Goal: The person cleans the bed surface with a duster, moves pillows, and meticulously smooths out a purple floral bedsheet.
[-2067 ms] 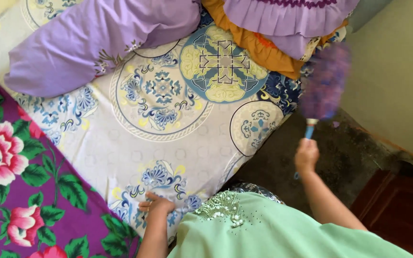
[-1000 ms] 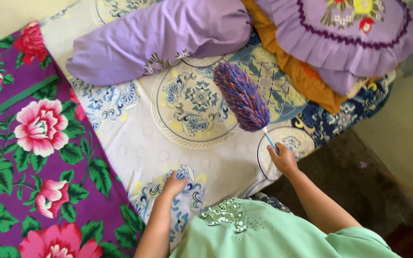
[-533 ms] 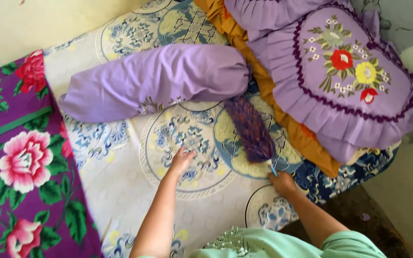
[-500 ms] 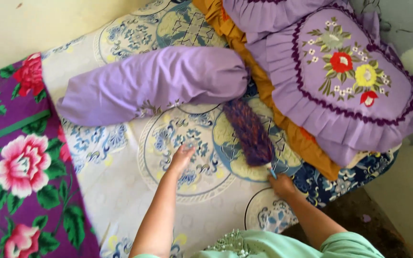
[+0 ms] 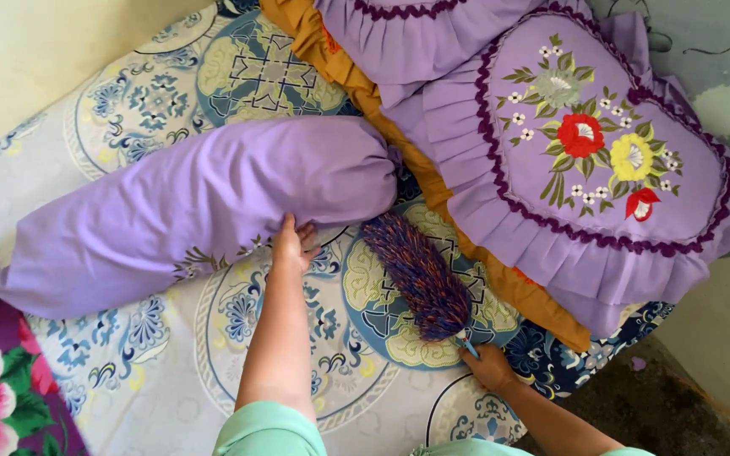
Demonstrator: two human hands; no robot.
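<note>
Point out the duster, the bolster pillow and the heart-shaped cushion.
duster [image 5: 416, 274], head view, middle of the fluffy purple head.
bolster pillow [image 5: 204, 211], head view, middle of the lilac cover.
heart-shaped cushion [image 5: 589, 148], head view, embroidered flowers at centre.

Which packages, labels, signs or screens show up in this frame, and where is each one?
None in view. The frame shows only bedding and a cleaning tool: a purple bolster pillow touched by the left hand, a blue-and-purple feather duster held by the right hand, a frilled embroidered cushion at upper right, and a patterned bedsheet.
</note>
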